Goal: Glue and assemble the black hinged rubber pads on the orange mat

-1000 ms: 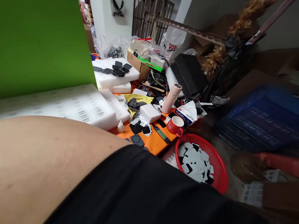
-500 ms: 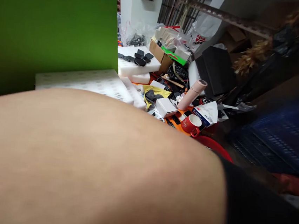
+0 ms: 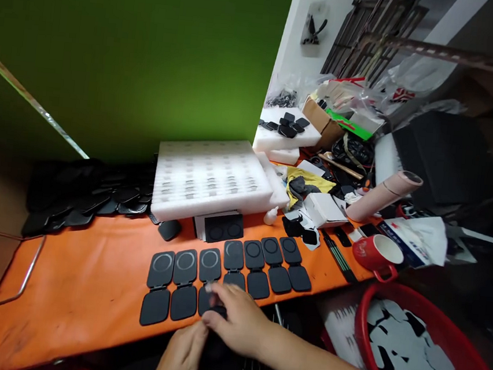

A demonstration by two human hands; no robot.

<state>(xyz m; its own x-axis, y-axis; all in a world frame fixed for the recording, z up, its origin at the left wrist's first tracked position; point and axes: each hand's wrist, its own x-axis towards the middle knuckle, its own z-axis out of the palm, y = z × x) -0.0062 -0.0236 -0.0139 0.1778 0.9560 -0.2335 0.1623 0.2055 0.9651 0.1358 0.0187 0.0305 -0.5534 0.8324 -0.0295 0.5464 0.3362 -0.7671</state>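
Note:
Both of my hands are at the table's front edge, close together by a row of black folding charger pads (image 3: 210,264). Each is opened flat into two hinged squares, the upper ones marked with a ring. My right hand (image 3: 238,318) is over the lower squares, slightly blurred, its thumb and forefinger curled around a small dark patch I cannot make out. Just left and nearer to me, my left hand (image 3: 182,350) has its fingers closed together. Whatever may be in it is hidden. The hands touch or nearly touch.
Behind the row lie a white foam tray (image 3: 211,187), a small white bottle (image 3: 271,215) and a black pile (image 3: 93,190). Rightward are a red mug (image 3: 366,253), a pink flask (image 3: 380,198) and a red tub (image 3: 361,324) of white scraps. A metal wire frame (image 3: 29,269) stands left.
A bare arm that filled the lower view has dropped away. Both hands, the orange table and the pad row now show. The background has shifted right and slightly down in view.

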